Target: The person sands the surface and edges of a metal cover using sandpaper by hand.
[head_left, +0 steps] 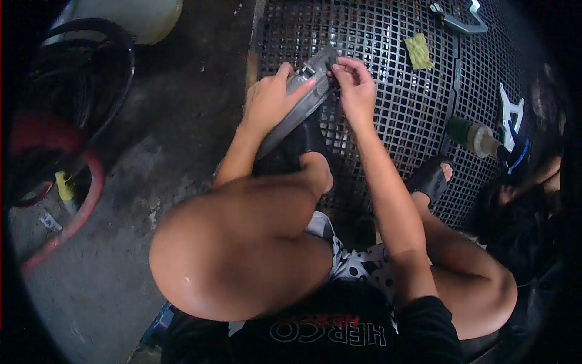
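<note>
A long grey part (pixel 295 116), which looks like metal, slants over the edge of the black grating above my foot. My left hand (pixel 267 103) grips its side, with the thumb lying across the top near a small slot. At the part's far end my right hand (pixel 357 92) is closed in a pinch against a dark edge. Whatever lies between those fingertips is too small and hidden to make out.
On the black grating (pixel 388 130) lie a yellow sponge-like pad (pixel 418 52), a silver bracket-like part (pixel 465 24), a white frame-like part (pixel 511 114) and a green-and-tan bottle-shaped object (pixel 470 136). Another person's hand (pixel 507 194) shows at right. A red hose (pixel 94 182) and black hose (pixel 130 73) lie left.
</note>
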Demonstrator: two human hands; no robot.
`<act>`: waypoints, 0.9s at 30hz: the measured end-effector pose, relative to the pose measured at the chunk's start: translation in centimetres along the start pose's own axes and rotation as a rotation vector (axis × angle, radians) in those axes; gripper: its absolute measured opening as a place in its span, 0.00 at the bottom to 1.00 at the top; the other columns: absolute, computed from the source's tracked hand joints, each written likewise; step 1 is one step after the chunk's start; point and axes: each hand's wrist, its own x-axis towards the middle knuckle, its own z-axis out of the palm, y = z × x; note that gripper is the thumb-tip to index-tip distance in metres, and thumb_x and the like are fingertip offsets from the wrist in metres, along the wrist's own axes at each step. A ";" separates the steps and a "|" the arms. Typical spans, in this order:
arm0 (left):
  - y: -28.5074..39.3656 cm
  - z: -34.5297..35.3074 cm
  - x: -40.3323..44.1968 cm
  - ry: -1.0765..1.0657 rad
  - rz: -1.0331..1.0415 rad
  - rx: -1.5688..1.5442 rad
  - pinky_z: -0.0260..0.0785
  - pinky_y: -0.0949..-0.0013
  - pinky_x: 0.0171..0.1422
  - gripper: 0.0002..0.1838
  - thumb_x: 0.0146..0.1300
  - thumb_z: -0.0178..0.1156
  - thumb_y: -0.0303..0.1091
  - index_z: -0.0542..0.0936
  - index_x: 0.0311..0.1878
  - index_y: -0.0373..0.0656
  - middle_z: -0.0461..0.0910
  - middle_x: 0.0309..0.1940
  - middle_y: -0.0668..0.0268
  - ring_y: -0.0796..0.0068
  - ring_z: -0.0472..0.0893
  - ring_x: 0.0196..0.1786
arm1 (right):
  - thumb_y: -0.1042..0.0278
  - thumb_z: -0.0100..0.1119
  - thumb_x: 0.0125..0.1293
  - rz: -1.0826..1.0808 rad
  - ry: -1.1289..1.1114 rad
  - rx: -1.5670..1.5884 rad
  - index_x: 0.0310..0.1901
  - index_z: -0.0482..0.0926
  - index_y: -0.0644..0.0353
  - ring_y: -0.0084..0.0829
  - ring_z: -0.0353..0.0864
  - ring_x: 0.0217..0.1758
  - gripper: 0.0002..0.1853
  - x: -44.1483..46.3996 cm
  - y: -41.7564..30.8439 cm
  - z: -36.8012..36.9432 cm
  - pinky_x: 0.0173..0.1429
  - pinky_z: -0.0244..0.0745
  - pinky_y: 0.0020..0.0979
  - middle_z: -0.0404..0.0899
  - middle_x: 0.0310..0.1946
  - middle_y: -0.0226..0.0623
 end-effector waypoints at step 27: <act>0.2 2.9 -3.6 0.223 -0.142 0.109 0.78 0.41 0.39 0.29 0.70 0.56 0.65 0.87 0.40 0.47 0.84 0.25 0.43 0.37 0.86 0.31 | 0.71 0.74 0.62 -0.330 -0.042 -0.629 0.40 0.90 0.59 0.32 0.85 0.34 0.06 -0.3 -3.1 -0.2 0.43 0.80 0.32 0.87 0.34 0.39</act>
